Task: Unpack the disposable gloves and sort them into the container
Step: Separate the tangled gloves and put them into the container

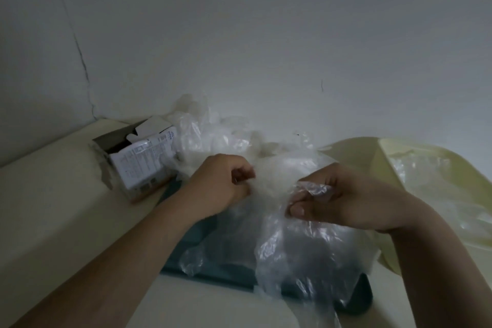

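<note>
A heap of clear disposable gloves [213,133] lies at the back of the cream table against the wall. My left hand [221,184] pinches a bunch of the thin plastic at the heap's front. My right hand [340,200] grips a crumpled clear glove [292,245] that hangs down over a dark teal container [213,274] in front of me. More gloves lie inside a pale yellow bag [386,168] at the right. The glove box [138,160], opened at the top, lies tipped at the left.
The grey wall rises right behind the heap and has a crack at the left. The cream table [53,208] stretches out at the left and in front. The yellow bag's edge reaches the frame's right side.
</note>
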Demonstrator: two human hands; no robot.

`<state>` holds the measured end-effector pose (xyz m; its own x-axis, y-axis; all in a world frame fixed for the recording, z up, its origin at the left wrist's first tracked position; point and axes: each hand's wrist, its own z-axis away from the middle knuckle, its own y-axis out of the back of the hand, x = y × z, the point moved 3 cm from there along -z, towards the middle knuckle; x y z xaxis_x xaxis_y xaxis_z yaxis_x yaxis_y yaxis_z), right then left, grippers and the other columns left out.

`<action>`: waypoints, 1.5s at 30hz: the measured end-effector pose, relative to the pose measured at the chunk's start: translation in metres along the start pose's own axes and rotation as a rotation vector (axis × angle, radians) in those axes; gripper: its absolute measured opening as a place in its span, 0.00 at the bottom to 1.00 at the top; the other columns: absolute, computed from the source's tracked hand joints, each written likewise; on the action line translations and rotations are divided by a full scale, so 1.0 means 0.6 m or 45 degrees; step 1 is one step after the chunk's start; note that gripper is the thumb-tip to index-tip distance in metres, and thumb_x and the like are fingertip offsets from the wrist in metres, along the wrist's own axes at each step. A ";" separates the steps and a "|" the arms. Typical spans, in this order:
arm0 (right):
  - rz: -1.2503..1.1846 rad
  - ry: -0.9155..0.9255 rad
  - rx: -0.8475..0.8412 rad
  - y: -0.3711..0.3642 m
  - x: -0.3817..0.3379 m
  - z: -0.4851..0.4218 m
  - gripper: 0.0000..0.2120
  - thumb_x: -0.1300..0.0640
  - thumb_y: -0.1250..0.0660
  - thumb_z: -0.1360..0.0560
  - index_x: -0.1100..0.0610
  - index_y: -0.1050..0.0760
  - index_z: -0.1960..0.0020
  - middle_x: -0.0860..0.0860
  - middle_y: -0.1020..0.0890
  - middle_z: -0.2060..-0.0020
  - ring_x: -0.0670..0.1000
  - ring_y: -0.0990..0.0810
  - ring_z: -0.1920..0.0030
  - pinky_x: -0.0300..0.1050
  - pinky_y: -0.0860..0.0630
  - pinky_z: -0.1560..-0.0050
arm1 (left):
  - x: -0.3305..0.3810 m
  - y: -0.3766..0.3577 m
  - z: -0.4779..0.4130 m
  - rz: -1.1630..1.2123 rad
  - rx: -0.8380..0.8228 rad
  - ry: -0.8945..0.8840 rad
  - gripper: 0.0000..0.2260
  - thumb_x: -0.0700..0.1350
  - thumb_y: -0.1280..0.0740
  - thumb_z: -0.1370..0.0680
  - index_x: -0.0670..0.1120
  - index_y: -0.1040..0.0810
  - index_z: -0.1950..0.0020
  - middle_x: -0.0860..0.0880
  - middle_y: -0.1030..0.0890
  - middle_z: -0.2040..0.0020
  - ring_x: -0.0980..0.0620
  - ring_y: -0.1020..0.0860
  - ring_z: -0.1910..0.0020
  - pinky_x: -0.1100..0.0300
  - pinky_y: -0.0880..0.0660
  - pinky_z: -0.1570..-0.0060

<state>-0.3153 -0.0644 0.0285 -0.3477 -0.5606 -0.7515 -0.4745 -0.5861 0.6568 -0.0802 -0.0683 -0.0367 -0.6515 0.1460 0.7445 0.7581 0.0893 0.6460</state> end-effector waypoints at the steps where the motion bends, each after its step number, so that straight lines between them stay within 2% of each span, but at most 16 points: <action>1: 0.003 -0.003 0.032 -0.001 0.002 -0.002 0.06 0.56 0.27 0.22 0.57 0.13 0.49 0.54 0.13 0.56 0.57 0.14 0.54 0.57 0.18 0.48 | 0.002 0.003 0.000 0.020 0.040 -0.006 0.07 0.44 0.22 0.25 0.57 0.15 0.52 0.58 0.14 0.56 0.60 0.16 0.56 0.56 0.16 0.47; 4: -0.070 -0.037 0.099 -0.001 0.011 -0.004 0.04 0.57 0.26 0.22 0.54 0.13 0.49 0.53 0.13 0.53 0.56 0.15 0.51 0.56 0.19 0.46 | 0.021 0.023 0.005 0.185 0.092 0.045 0.06 0.41 0.29 0.19 0.49 0.14 0.53 0.52 0.13 0.61 0.55 0.15 0.64 0.59 0.17 0.60; 7: -0.096 -0.044 0.020 -0.002 0.009 0.000 0.07 0.58 0.26 0.22 0.58 0.14 0.45 0.55 0.13 0.49 0.58 0.15 0.48 0.62 0.20 0.42 | 0.034 0.038 0.014 0.397 0.185 0.131 0.07 0.41 0.34 0.17 0.46 0.16 0.51 0.46 0.14 0.61 0.50 0.18 0.69 0.58 0.23 0.69; 13: -0.265 0.034 -0.010 -0.002 -0.025 0.014 0.09 0.62 0.27 0.22 0.61 0.14 0.43 0.56 0.15 0.40 0.60 0.17 0.38 0.59 0.21 0.37 | 0.074 0.068 0.042 0.583 0.458 0.092 0.06 0.43 0.33 0.17 0.47 0.17 0.51 0.49 0.14 0.61 0.51 0.17 0.66 0.59 0.22 0.67; 17: -0.333 0.038 -0.050 -0.015 -0.050 0.023 0.11 0.63 0.28 0.22 0.63 0.15 0.41 0.57 0.15 0.38 0.59 0.18 0.35 0.57 0.22 0.34 | 0.102 0.086 0.049 0.852 0.489 0.177 0.10 0.45 0.35 0.16 0.42 0.18 0.51 0.45 0.13 0.58 0.46 0.14 0.58 0.55 0.20 0.62; 21: -0.280 -0.008 0.007 -0.022 -0.062 0.029 0.09 0.62 0.27 0.23 0.58 0.13 0.44 0.53 0.13 0.42 0.53 0.16 0.38 0.48 0.20 0.36 | 0.138 0.096 0.052 1.532 0.304 0.288 0.11 0.44 0.36 0.16 0.41 0.22 0.56 0.41 0.16 0.60 0.43 0.15 0.61 0.52 0.18 0.61; 23: -0.314 0.011 0.134 -0.018 -0.068 0.038 0.09 0.61 0.27 0.23 0.58 0.13 0.45 0.53 0.13 0.43 0.53 0.16 0.38 0.47 0.21 0.36 | 0.150 0.100 0.061 1.637 0.209 0.280 0.12 0.46 0.36 0.15 0.43 0.22 0.56 0.43 0.17 0.63 0.46 0.17 0.65 0.54 0.19 0.64; 26: -0.421 0.017 0.352 -0.010 -0.068 0.061 0.08 0.57 0.29 0.24 0.54 0.12 0.48 0.52 0.12 0.46 0.52 0.15 0.41 0.46 0.20 0.38 | 0.148 0.098 0.080 1.611 0.162 0.320 0.12 0.47 0.37 0.15 0.44 0.21 0.55 0.46 0.19 0.64 0.50 0.20 0.69 0.58 0.22 0.70; 30: -0.457 -0.033 0.571 -0.019 -0.064 0.076 0.08 0.55 0.28 0.26 0.55 0.12 0.50 0.45 0.14 0.42 0.41 0.18 0.39 0.41 0.23 0.38 | 0.124 0.055 0.106 1.473 -0.036 0.506 0.08 0.44 0.34 0.17 0.42 0.18 0.51 0.45 0.21 0.65 0.49 0.23 0.72 0.60 0.26 0.72; 33: -0.595 -0.033 0.720 -0.034 -0.064 0.078 0.09 0.54 0.27 0.27 0.53 0.12 0.50 0.49 0.13 0.44 0.50 0.17 0.37 0.51 0.23 0.33 | 0.109 0.023 0.128 1.347 -0.243 0.552 0.06 0.41 0.32 0.20 0.42 0.16 0.54 0.45 0.23 0.64 0.49 0.25 0.70 0.59 0.30 0.70; 36: -0.806 -0.024 0.780 -0.033 -0.056 0.084 0.18 0.54 0.28 0.28 0.49 0.15 0.38 0.51 0.13 0.45 0.58 0.16 0.40 0.55 0.22 0.34 | 0.103 0.014 0.152 1.134 -0.379 0.486 0.03 0.41 0.27 0.25 0.43 0.18 0.58 0.45 0.25 0.66 0.50 0.28 0.70 0.59 0.34 0.72; 38: -0.840 -0.013 0.715 -0.030 -0.046 0.084 0.27 0.52 0.25 0.25 0.49 0.25 0.27 0.51 0.15 0.38 0.57 0.18 0.35 0.58 0.26 0.31 | 0.103 0.012 0.159 1.049 -0.446 0.464 0.04 0.44 0.22 0.27 0.46 0.15 0.59 0.46 0.24 0.66 0.51 0.27 0.69 0.61 0.33 0.72; 39: -0.845 -0.014 0.694 -0.031 -0.040 0.083 0.29 0.51 0.23 0.25 0.48 0.26 0.26 0.51 0.17 0.35 0.57 0.19 0.34 0.60 0.27 0.29 | 0.100 0.013 0.159 1.052 -0.453 0.470 0.04 0.44 0.21 0.27 0.47 0.13 0.60 0.47 0.23 0.66 0.53 0.26 0.70 0.63 0.31 0.73; 42: -0.990 0.006 0.637 -0.041 -0.023 0.078 0.21 0.54 0.23 0.29 0.58 0.17 0.37 0.61 0.17 0.39 0.65 0.19 0.37 0.60 0.26 0.31 | 0.093 0.010 0.167 1.112 -0.585 0.578 0.08 0.43 0.37 0.14 0.43 0.20 0.47 0.49 0.27 0.63 0.59 0.26 0.75 0.69 0.30 0.74; 44: -1.116 0.076 0.546 -0.055 -0.020 0.074 0.22 0.58 0.25 0.27 0.71 0.21 0.38 0.68 0.19 0.43 0.68 0.20 0.42 0.62 0.26 0.35 | 0.092 0.004 0.165 1.373 -0.658 0.609 0.09 0.43 0.42 0.12 0.40 0.27 0.36 0.45 0.26 0.65 0.53 0.25 0.75 0.61 0.26 0.75; 45: -1.155 0.107 0.533 -0.060 -0.022 0.074 0.23 0.61 0.27 0.27 0.75 0.24 0.39 0.69 0.20 0.45 0.67 0.20 0.44 0.63 0.25 0.37 | 0.098 0.002 0.167 1.501 -0.677 0.638 0.08 0.43 0.40 0.12 0.41 0.28 0.37 0.43 0.26 0.66 0.48 0.24 0.75 0.59 0.24 0.75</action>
<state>-0.3296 -0.0101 0.0119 0.3374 -0.0524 -0.9399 -0.7837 -0.5688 -0.2496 -0.1147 0.0389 -0.0093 0.3330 -0.5031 0.7975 0.8343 -0.2368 -0.4978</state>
